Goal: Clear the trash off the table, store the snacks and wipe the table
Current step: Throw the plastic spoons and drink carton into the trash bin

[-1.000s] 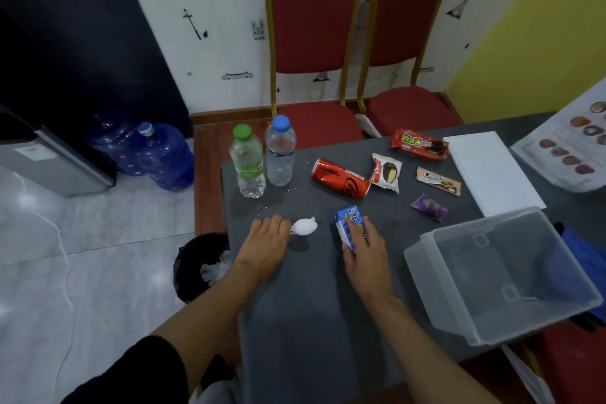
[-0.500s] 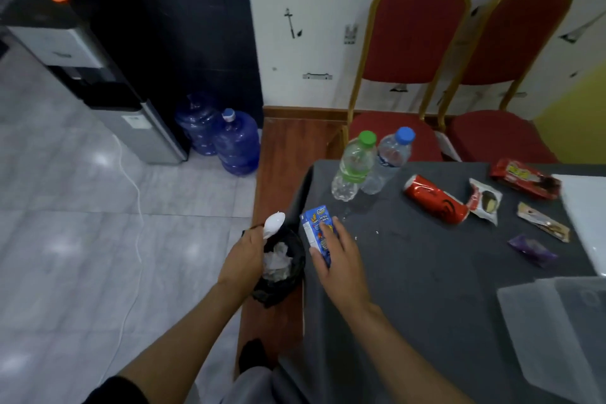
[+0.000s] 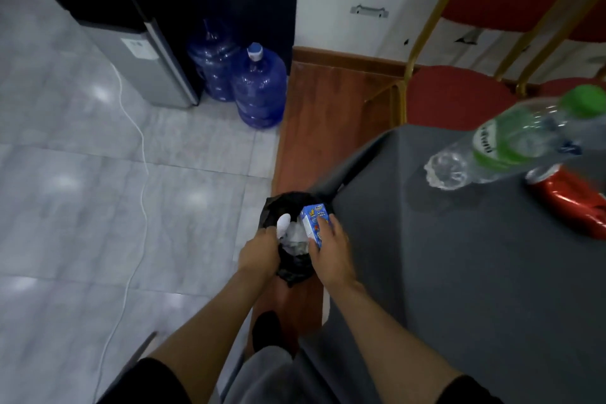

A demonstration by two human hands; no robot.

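A grey-clothed table stands over pale floor tiles, with a black-lined trash bin on the floor at its near left corner. Both hands hover over the bin's mouth: the left hand pinches one crumpled white wrapper, the right hand grips one small blue drink carton, its long axis tilted up and away from the fingers. Each piece sits directly above the opening, so dropping them seems the step in hand. Left on the table: one green-capped plastic bottle, with what may be a second clear bottle behind it, and one crushed red can.
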